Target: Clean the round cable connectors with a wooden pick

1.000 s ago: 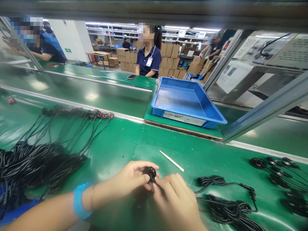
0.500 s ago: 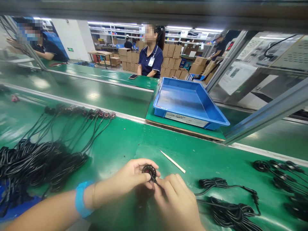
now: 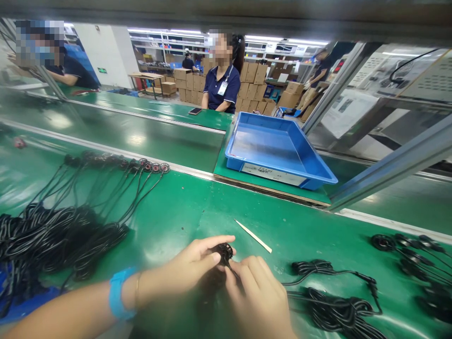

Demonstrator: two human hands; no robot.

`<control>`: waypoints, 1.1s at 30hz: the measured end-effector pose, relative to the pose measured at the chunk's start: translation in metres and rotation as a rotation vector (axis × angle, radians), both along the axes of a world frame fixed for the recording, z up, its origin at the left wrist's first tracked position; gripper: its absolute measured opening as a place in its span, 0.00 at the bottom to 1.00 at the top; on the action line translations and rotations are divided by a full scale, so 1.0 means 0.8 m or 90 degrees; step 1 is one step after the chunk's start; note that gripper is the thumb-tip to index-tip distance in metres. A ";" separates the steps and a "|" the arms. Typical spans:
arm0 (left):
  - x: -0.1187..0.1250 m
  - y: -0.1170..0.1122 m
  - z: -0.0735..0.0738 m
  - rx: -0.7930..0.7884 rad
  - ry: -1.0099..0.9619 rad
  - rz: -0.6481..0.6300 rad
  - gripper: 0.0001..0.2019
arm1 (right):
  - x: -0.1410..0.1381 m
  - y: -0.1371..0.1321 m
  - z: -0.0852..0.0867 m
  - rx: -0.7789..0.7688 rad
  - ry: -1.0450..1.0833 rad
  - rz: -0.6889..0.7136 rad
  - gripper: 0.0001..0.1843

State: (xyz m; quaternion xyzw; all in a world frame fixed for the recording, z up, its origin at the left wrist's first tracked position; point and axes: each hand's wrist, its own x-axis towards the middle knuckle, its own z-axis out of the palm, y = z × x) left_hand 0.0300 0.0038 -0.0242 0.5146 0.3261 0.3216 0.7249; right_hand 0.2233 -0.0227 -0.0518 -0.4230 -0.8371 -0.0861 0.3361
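Observation:
Between thumb and fingers, my left hand [image 3: 201, 259] grips a small round black part [image 3: 223, 253] with an open, spoked-looking frame. A black cable [image 3: 231, 269] comes off its lower right side, and my right hand [image 3: 259, 287] pinches that cable close to the part. Both hands are held just above the green work surface, almost touching each other. Beyond them lies a thin pale pointed stick [image 3: 253, 236]. To the right of my right hand rests a coiled black cable [image 3: 332, 306] with a second bundle [image 3: 312, 267] behind it.
Many bundled black cables [image 3: 52, 235] with round ends [image 3: 155, 167] lie at left. More round black parts [image 3: 383, 242] sit at far right. A blue tray [image 3: 282, 165] stands on a raised board, beside a slanted metal post [image 3: 391, 165]. A co-worker [image 3: 221, 89] sits opposite.
My left hand has tilted the round part, so its face is turned more edge-on and its reddish centre no longer shows. My right hand keeps its pinch on the cable.

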 end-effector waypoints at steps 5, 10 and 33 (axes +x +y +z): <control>0.003 0.003 0.004 0.029 0.028 0.008 0.20 | -0.001 -0.001 -0.003 0.001 0.004 -0.005 0.04; 0.005 0.006 0.006 -0.009 -0.024 0.038 0.19 | 0.002 0.001 0.007 0.006 0.040 -0.009 0.04; -0.010 -0.003 0.028 0.137 0.193 -0.078 0.14 | 0.004 -0.001 0.010 -0.048 0.136 0.043 0.05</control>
